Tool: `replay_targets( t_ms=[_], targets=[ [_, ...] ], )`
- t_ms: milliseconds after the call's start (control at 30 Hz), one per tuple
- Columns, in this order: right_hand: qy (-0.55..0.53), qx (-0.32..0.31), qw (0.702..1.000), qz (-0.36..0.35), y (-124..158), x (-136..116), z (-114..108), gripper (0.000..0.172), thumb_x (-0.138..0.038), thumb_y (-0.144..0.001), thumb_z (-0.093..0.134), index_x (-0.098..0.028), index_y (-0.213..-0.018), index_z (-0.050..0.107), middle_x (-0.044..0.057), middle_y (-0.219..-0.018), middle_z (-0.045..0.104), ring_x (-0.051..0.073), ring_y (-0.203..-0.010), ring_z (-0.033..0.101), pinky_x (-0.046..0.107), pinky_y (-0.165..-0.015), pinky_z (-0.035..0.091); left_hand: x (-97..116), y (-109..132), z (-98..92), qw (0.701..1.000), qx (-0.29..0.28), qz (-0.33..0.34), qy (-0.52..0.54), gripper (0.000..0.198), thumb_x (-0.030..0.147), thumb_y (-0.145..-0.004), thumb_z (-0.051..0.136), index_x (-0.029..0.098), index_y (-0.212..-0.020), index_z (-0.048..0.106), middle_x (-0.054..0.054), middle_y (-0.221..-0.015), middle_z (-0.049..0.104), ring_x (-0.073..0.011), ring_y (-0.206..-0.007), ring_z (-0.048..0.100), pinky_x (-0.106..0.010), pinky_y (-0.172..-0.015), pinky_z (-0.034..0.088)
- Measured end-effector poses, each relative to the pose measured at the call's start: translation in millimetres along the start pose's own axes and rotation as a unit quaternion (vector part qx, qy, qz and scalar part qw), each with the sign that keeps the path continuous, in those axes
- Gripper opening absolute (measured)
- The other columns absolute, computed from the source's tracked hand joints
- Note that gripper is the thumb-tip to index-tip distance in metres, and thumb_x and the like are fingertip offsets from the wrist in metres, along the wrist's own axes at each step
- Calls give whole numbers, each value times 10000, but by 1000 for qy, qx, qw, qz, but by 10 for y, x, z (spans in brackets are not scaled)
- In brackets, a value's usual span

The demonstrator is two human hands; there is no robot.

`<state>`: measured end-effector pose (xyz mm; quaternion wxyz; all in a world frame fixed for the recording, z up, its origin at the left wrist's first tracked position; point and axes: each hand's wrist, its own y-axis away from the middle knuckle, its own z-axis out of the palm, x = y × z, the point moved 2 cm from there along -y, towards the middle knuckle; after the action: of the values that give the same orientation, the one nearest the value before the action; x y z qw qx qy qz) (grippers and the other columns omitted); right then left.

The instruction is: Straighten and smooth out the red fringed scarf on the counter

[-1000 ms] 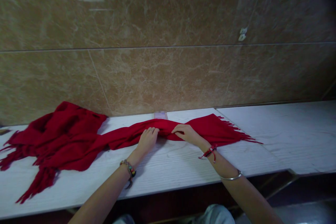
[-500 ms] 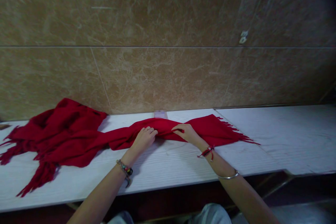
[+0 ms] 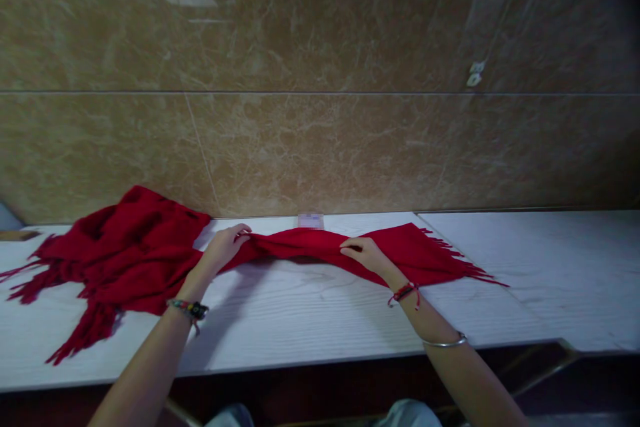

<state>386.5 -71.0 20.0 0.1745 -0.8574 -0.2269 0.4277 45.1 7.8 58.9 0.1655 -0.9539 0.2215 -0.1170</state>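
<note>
On the white table (image 3: 320,320) by the wall, the red scarf (image 3: 300,247) is lying stretched out; the left hand (image 3: 223,247) and right hand (image 3: 367,253) are both pinching its bunched middle.

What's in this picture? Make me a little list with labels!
left hand: grips the bunched middle of the red scarf
right hand: on the scarf near its fringed right end; grip unclear
scarf: stretched between the hands, piled up at the left
table: white, wood-grained
wall: brown marble tiles
wrists: beaded bracelet left; red cord and silver bangle right
</note>
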Motion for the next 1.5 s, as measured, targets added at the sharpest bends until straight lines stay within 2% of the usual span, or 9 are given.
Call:
replay_targets(
  t_ms=[100,233,467,733,933,1100,1267,1400,1500],
  targets=[
    [-42,-63,997,-28,3,0,7,211,-337,-768,550,-158,-725,653,48,-777,642,145,-715,577,262,-681,450,50,-226,-92,996,-12,41,-76,254,191,-801,435,190,-1033,538,-63,-951,635,-194,-869,583,-298,-770,428],
    [-61,-67,995,-47,-1,10,12,221,-349,-766,548,-156,-698,629,53,-820,616,139,-734,562,253,-670,446,319,-166,97,978,26,109,-176,283,83,-796,394,174,-1008,558,-107,-994,589,-222,-940,546,-357,-821,387],
    [-61,4,998,28,-16,68,30,229,-367,-750,538,-171,-788,651,51,-811,672,179,-757,598,309,-719,463,309,410,477,987,-30,139,-75,342,385,-802,498,191,-1082,525,-99,-1088,530,-222,-1011,487,-357,-831,403],
    [-94,68,992,44,-29,83,-17,253,-400,-708,557,-171,-730,661,48,-754,674,182,-718,597,306,-693,469,528,147,680,993,24,101,56,168,132,-808,426,152,-879,577,-67,-879,579,-169,-853,531,-320,-792,433],
    [-115,115,985,53,-58,145,-20,249,-401,-684,559,-170,-708,648,54,-759,673,189,-725,599,322,-708,467,479,154,102,981,142,38,128,176,188,-852,336,170,-898,505,-34,-842,590,-155,-788,542,-293,-751,442],
    [-106,59,992,37,-33,74,4,214,-370,-686,575,-176,-714,662,56,-767,676,189,-732,599,323,-728,456,444,386,-403,992,64,112,-14,128,231,-829,417,168,-819,528,-55,-864,581,-176,-837,530,-302,-783,422],
    [-130,-136,982,31,49,-11,15,257,-391,-697,592,-145,-715,666,35,-720,653,152,-681,572,278,-681,440,329,868,-178,976,-128,122,-123,100,151,-777,447,170,-790,544,-62,-841,591,-183,-788,551,-296,-737,431],
    [-125,-308,943,37,104,-37,71,319,-424,-668,624,-112,-707,674,33,-663,635,138,-626,551,265,-638,431,138,1139,66,994,-69,62,-61,170,227,-776,446,159,-898,543,-82,-908,562,-201,-864,542,-316,-788,431],
    [-116,-276,953,44,91,-30,72,359,-436,-727,566,-108,-826,673,57,-753,652,152,-697,572,279,-684,438,-67,1248,188,998,-26,-12,-47,557,436,-765,473,126,-1221,392,-156,-1164,475,-273,-1080,462,-402,-893,379]
  ],
)
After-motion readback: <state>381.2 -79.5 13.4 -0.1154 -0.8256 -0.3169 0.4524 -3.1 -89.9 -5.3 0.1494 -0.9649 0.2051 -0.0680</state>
